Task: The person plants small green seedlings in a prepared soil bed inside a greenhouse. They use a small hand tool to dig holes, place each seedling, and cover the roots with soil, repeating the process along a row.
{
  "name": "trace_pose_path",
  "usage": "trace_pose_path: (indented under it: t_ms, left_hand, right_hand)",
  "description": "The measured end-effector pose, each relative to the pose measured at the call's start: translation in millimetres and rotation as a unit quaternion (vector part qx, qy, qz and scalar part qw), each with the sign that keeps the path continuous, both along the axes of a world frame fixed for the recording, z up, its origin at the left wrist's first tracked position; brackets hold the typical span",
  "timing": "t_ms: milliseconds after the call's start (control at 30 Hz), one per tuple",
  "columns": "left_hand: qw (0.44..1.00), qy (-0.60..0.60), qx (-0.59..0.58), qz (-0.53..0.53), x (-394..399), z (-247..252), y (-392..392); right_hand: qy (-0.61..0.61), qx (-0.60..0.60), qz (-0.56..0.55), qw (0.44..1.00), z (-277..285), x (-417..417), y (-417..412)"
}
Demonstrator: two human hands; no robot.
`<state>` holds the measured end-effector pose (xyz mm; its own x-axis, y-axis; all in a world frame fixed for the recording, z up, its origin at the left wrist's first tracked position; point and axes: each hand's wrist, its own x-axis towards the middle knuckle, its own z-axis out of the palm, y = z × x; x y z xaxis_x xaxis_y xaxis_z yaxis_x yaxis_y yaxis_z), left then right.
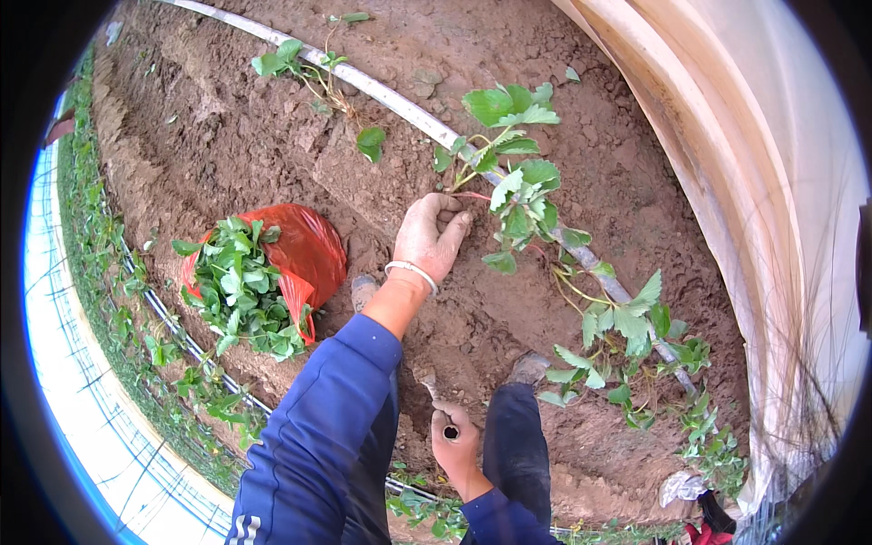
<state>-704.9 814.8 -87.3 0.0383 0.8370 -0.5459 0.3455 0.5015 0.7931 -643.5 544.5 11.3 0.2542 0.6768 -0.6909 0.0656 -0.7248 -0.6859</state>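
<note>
My left hand [429, 235], with a white bracelet at the wrist, is at the base of a strawberry plant [514, 180] that lies across a pale drip hose [409, 112]. Its fingers are curled beside a reddish runner; whether they pinch it cannot be told. Lower down, between my legs, my right hand [455, 439] grips a small digging tool [429, 385] with a hollow round handle end and a narrow, soil-covered blade. More strawberry plants [627, 320] lie along the hose to the lower right. A red plastic bag [306, 248] full of green strawberry plants [238, 286] rests on the soil at left.
Pale plastic sheeting [736, 170] curves along the right side. My shoes [528, 368] stand on brown, uneven soil. A planted row [157, 351] with a dark hose runs down the left. Loose plants [327, 88] lie near the upper hose; crumpled clear plastic [681, 487] is at lower right.
</note>
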Motion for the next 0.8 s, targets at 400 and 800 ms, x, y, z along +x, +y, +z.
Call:
trace_pose_path:
  t_ms: [400,800]
  left_hand:
    - [0.992,-0.079,0.027,0.090,-45.9,40.6,4.5]
    - [0.957,0.167,-0.055,0.233,-103.3,28.9,145.9]
  right_hand:
    - [-0.003,-0.065,0.020,0.998,-11.1,-15.7,7.1]
    - [0.000,0.000,-0.010,1.000,-19.6,-26.0,5.3]
